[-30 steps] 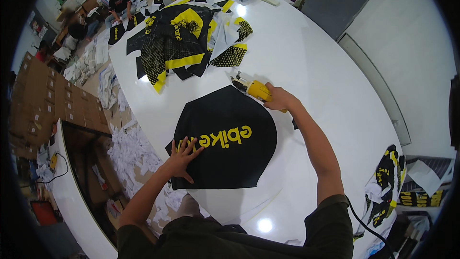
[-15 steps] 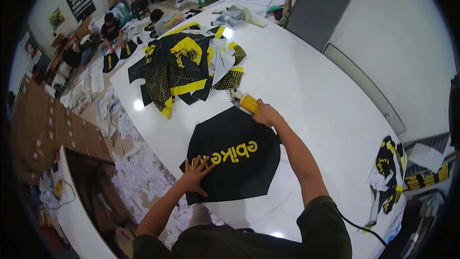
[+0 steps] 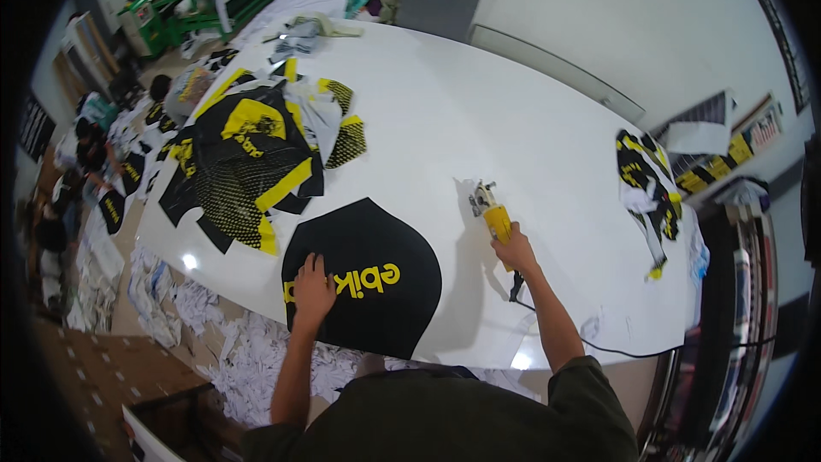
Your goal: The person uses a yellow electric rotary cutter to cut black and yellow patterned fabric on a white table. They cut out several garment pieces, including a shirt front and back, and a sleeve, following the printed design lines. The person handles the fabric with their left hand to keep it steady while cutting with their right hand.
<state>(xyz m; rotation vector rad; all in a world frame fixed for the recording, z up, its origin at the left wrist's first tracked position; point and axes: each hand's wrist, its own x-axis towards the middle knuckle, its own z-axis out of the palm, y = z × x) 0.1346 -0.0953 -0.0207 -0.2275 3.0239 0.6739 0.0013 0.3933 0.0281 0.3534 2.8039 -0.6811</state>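
Left hand [image 3: 313, 289] lies flat, fingers spread wide, palm down on the near-left part of a black fabric panel [image 3: 363, 287], holding nothing, just pressing on it. The panel is shield-shaped with yellow lettering; its rounded point faces away from the person, and its long axis runs from the near desk edge toward the far side. Its near edge hangs a little over the rim of the white desk [image 3: 479, 120].

Right hand [image 3: 515, 250] is closed around the rear of a yellow handheld cutter [image 3: 493, 216]. The cutter sits on the desk, well to the right of the panel and not touching it. Its long axis runs away from the hand, metal head pointing to the far side and slightly left. A black cord [image 3: 590, 342] trails from below the hand, back toward the person and off to the right.

Beyond the left hand, farther up the desk, a pile of black and yellow fabric pieces [image 3: 248, 162]. Far right of the right hand, another small stack of cut pieces [image 3: 646, 184] near the desk edge. White paper scraps [image 3: 239, 351] on the floor below the left forearm.
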